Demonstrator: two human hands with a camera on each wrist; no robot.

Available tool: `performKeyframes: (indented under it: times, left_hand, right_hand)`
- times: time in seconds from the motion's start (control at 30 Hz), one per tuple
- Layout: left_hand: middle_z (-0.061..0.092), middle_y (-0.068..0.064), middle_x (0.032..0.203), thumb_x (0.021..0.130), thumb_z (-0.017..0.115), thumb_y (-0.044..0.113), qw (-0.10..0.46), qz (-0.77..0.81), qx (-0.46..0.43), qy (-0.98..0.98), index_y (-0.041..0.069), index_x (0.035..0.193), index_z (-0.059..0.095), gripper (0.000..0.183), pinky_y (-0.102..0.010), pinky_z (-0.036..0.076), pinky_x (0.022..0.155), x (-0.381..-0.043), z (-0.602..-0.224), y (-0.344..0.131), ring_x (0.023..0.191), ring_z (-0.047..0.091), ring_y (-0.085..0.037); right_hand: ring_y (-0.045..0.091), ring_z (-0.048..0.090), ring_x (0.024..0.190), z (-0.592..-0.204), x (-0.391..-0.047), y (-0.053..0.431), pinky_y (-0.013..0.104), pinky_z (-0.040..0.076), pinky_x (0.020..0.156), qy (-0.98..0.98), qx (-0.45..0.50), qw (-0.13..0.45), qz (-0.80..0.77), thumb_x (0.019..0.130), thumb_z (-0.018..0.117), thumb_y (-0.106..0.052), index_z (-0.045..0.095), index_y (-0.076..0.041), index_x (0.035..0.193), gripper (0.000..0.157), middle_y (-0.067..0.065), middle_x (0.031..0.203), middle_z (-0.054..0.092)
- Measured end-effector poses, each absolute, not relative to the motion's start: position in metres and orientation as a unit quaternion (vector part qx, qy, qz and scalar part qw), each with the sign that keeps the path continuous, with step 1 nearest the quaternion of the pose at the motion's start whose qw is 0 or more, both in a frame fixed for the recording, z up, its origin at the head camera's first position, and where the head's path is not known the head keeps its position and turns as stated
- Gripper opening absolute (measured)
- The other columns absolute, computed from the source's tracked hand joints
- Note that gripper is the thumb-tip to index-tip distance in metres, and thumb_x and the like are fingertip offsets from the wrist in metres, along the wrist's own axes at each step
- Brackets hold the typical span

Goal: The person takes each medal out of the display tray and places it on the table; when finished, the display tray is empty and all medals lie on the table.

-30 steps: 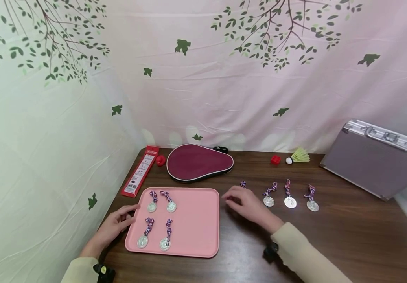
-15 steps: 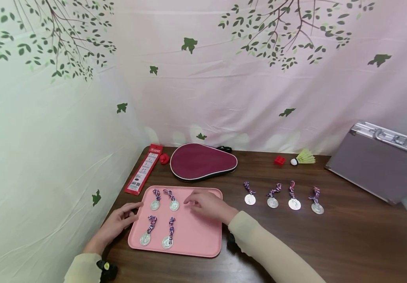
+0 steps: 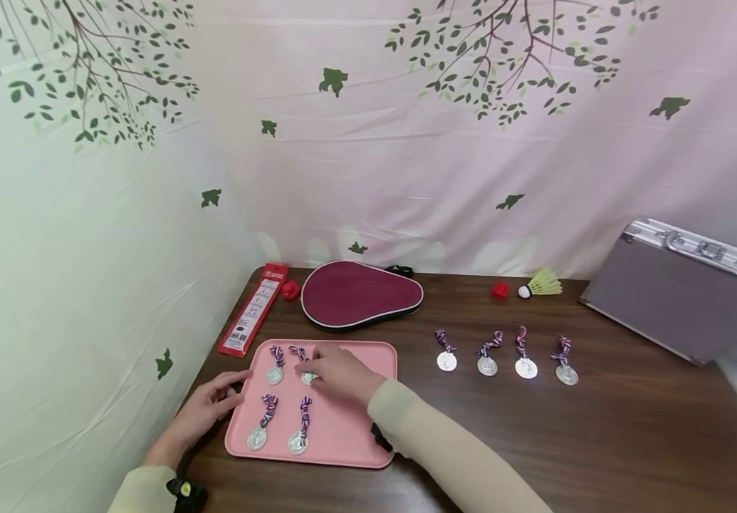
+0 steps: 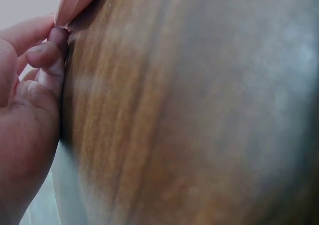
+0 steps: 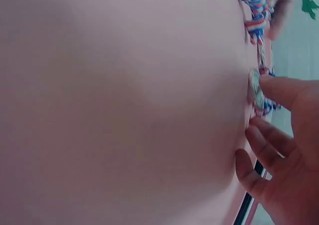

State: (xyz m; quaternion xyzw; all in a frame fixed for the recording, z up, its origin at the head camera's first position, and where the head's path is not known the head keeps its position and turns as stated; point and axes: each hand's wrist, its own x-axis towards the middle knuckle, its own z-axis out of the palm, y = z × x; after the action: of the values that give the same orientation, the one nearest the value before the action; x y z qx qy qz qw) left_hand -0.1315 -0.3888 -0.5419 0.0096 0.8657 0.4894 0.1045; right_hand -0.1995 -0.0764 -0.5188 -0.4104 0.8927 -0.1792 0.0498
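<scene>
A pink tray holds several silver medals with knotted red, white and blue cords. My right hand is over the tray, at the back-row medal on the right, partly covering it. In the right wrist view, the thumb touches this medal's disc, with the other fingers spread apart beside it. My left hand rests against the tray's left rim, its bent fingers touching the edge. Beside it lie a back-left medal, a front-left medal and another front medal.
Right of the tray, several more medals lie in a row on the dark wooden table. Behind are a red packet, a small red object, a maroon paddle case, a red block, a shuttlecock and a grey case.
My right hand has moved left, from beside the leftmost table medal, across the tray to the back-row medal. My left hand has stayed at the tray's left rim.
</scene>
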Motion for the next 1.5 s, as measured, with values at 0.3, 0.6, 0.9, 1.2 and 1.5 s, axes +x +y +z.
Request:
performKeyframes:
  times: [0.3,0.6,0.9,1.2,1.5]
  left_hand:
    - [0.054,-0.005,0.116,0.088,0.067,0.03,0.116,0.48,-0.011,0.869,0.029,0.131,0.058,0.043,-0.029,0.042,0.062,-0.127,-0.541,-0.39,0.086,0.05,-0.025]
    - [0.054,-0.006,0.117,0.089,0.067,0.031,0.115,0.482,-0.007,0.869,0.028,0.13,0.058,0.042,-0.028,0.042,0.061,-0.131,-0.541,-0.388,0.086,0.05,-0.025]
    - [0.054,-0.006,0.113,0.089,0.067,0.029,0.11,0.473,-0.006,0.874,0.029,0.13,0.058,0.042,-0.028,0.043,0.059,-0.13,-0.541,-0.389,0.083,0.05,-0.024]
    - [0.054,-0.006,0.113,0.088,0.068,0.031,0.105,0.474,0.0,0.874,0.029,0.13,0.058,0.043,-0.028,0.042,0.062,-0.13,-0.541,-0.39,0.085,0.05,-0.024]
    - [0.054,-0.006,0.112,0.088,0.067,0.029,0.104,0.477,0.001,0.873,0.029,0.13,0.058,0.043,-0.028,0.042,0.062,-0.129,-0.541,-0.389,0.085,0.05,-0.024]
  right_hand:
    - [0.011,0.044,0.097,-0.518,-0.186,-0.094,0.029,0.042,0.076,0.915,-0.385,0.03,-0.115,0.092,0.064,-0.03,0.066,-0.037,0.118,0.027,-0.005,0.107,0.049]
    - [0.006,0.05,0.088,-0.517,-0.188,-0.091,0.021,0.043,0.079,0.908,-0.369,0.038,-0.193,0.089,0.068,-0.02,0.069,-0.027,0.116,0.028,-0.006,0.101,0.057]
    - [0.003,0.055,0.097,-0.52,-0.19,-0.078,0.02,0.043,0.088,0.882,-0.371,0.069,-0.282,0.084,0.072,-0.012,0.066,-0.018,0.122,0.039,-0.006,0.107,0.061]
    - [0.006,0.053,0.084,-0.514,-0.179,-0.046,0.015,0.042,0.074,0.839,-0.407,0.09,-0.349,0.086,0.068,-0.006,0.066,-0.011,0.121,0.036,-0.004,0.099,0.064]
    - [0.01,0.058,0.077,-0.513,-0.153,0.014,0.015,0.045,0.068,0.812,-0.422,0.06,-0.398,0.082,0.072,-0.006,0.066,-0.005,0.119,0.037,0.003,0.1,0.065]
